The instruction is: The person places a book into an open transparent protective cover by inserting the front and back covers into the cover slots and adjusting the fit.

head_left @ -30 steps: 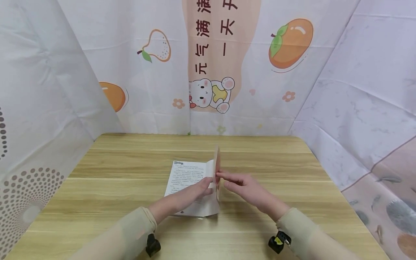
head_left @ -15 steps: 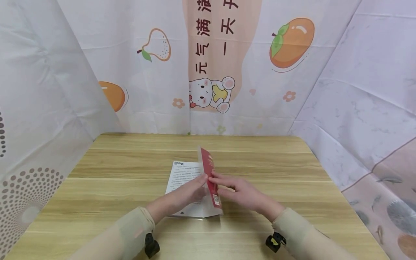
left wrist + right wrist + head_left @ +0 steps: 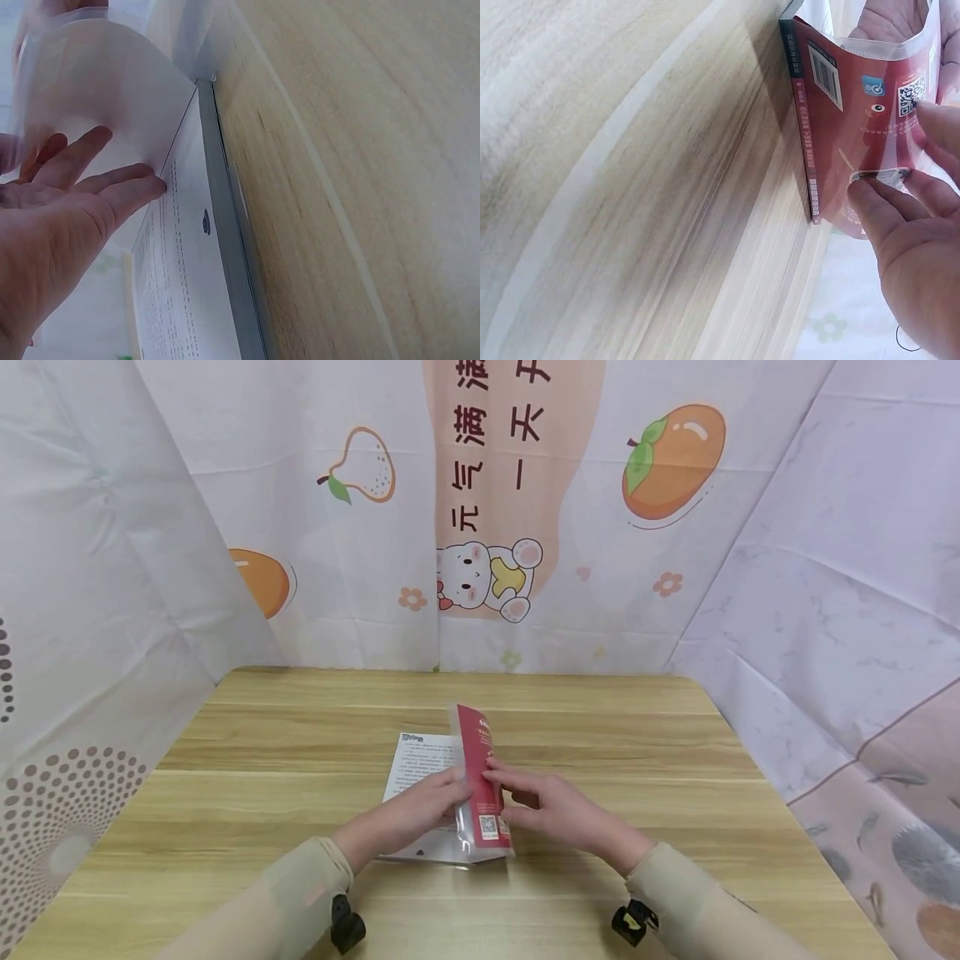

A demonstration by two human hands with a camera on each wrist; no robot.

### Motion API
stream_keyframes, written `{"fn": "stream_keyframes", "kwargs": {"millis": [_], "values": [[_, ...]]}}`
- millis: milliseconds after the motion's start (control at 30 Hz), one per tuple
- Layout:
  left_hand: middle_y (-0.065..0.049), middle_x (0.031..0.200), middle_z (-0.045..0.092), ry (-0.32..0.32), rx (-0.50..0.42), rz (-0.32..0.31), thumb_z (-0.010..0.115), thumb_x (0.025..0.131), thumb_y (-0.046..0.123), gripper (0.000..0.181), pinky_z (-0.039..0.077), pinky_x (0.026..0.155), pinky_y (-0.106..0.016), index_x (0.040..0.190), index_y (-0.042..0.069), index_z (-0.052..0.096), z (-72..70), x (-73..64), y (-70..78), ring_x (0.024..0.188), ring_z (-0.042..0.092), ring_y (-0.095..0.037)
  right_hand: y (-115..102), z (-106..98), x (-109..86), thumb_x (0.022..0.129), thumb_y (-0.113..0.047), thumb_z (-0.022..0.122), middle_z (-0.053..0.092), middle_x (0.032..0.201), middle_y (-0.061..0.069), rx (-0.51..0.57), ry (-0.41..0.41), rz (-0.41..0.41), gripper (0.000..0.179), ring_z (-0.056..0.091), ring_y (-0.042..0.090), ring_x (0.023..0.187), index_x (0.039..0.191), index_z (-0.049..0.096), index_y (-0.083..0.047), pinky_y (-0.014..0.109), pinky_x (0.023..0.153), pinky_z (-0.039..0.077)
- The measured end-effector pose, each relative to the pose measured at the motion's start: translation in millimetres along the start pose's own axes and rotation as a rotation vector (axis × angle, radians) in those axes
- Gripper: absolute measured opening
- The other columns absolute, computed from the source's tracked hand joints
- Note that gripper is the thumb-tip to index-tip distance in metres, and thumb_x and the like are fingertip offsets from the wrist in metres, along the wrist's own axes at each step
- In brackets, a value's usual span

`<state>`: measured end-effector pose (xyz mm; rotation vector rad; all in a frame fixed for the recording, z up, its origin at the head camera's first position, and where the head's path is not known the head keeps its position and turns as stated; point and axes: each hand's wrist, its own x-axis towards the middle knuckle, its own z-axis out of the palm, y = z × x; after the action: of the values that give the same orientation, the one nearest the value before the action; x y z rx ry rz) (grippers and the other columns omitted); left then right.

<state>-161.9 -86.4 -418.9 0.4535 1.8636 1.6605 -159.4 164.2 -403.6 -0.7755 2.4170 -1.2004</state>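
Observation:
A book lies face up on its printed page (image 3: pixel 420 768), and its red cover (image 3: pixel 477 747) with a clear plastic jacket stands raised and bowed to the left. My left hand (image 3: pixel 405 818) holds the cover's free edge, fingers stretched along the pale inner side in the left wrist view and thumb over the edge. From the right, my right hand (image 3: pixel 566 810) touches the red outer face with its fingertips. A QR code (image 3: pixel 911 96), a barcode (image 3: pixel 825 75) and the spine (image 3: pixel 805 142) show in the right wrist view. The cover hides part of the page.
The book rests on a wood-grain table (image 3: pixel 637 718). A printed curtain (image 3: pixel 300 552) with fruit drawings hangs behind the far edge, with more cloth (image 3: pixel 840 568) at the sides. A small black camera (image 3: pixel 347 925) sits at the left wrist, another camera (image 3: pixel 630 922) at the right.
The cover has swung from upright over to the left, so its red face now shows. My right hand has followed it leftward, and my left hand has come onto its edge.

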Motion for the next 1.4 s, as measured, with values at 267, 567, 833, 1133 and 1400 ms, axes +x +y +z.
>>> {"fn": "stream_keyframes", "kwargs": {"millis": [267, 567, 833, 1133, 1400], "values": [[-0.007, 0.121, 0.071, 0.068, 0.063, -0.015, 0.045, 0.108, 0.028, 0.044, 0.056, 0.096, -0.038, 0.146, 0.007, 0.051, -5.5, -1.3, -1.5, 0.108, 0.07, -0.02, 2, 8, 3.5, 0.098, -0.015, 0.07, 0.023, 0.169, 0.008, 0.041, 0.015, -0.044, 0.071, 0.048, 0.031, 0.141, 0.16, 0.035, -0.011, 0.041, 0.11, 0.044], [-0.002, 0.093, 0.068, 0.211, 0.273, -0.022, 0.051, 0.101, 0.024, 0.028, 0.051, 0.074, -0.034, 0.119, 0.008, 0.065, -13.8, -4.5, -1.0, 0.084, 0.06, -0.017, 1, 13, 3.7, 0.1, -0.029, 0.068, 0.03, 0.166, 0.006, -0.042, 0.019, 0.029, 0.081, 0.051, 0.033, 0.139, 0.165, 0.021, -0.024, 0.052, 0.113, 0.041], [-0.006, 0.093, 0.071, 0.315, 0.258, -0.078, 0.051, 0.098, 0.02, 0.028, 0.056, 0.071, -0.033, 0.115, 0.004, 0.066, -23.9, -9.8, 4.2, 0.081, 0.067, -0.019, 6, 19, 4.7, 0.102, -0.037, 0.063, 0.039, 0.161, 0.01, -0.238, -0.061, 0.04, 0.074, 0.044, 0.031, 0.145, 0.163, 0.026, -0.017, 0.052, 0.116, 0.037], [-0.009, 0.092, 0.072, 0.374, 0.218, -0.121, 0.055, 0.098, 0.021, 0.034, 0.061, 0.067, -0.037, 0.123, -0.001, 0.064, -40.1, -19.2, 2.6, 0.078, 0.072, -0.021, 5, 28, 3.0, 0.101, -0.04, 0.063, 0.028, 0.168, 0.003, -0.421, -0.252, 0.027, 0.072, 0.03, 0.027, 0.153, 0.162, 0.032, -0.018, 0.05, 0.121, 0.029], [-0.008, 0.092, 0.074, 0.346, 0.239, -0.134, 0.053, 0.101, 0.018, 0.028, 0.062, 0.069, -0.037, 0.118, -0.002, 0.065, -46.4, -25.8, -6.6, 0.08, 0.075, -0.022, 5, 32, 1.5, 0.1, -0.041, 0.064, 0.021, 0.17, 0.001, -0.486, -0.303, 0.035, 0.071, 0.029, 0.026, 0.153, 0.161, 0.034, -0.02, 0.046, 0.119, 0.033]]}}
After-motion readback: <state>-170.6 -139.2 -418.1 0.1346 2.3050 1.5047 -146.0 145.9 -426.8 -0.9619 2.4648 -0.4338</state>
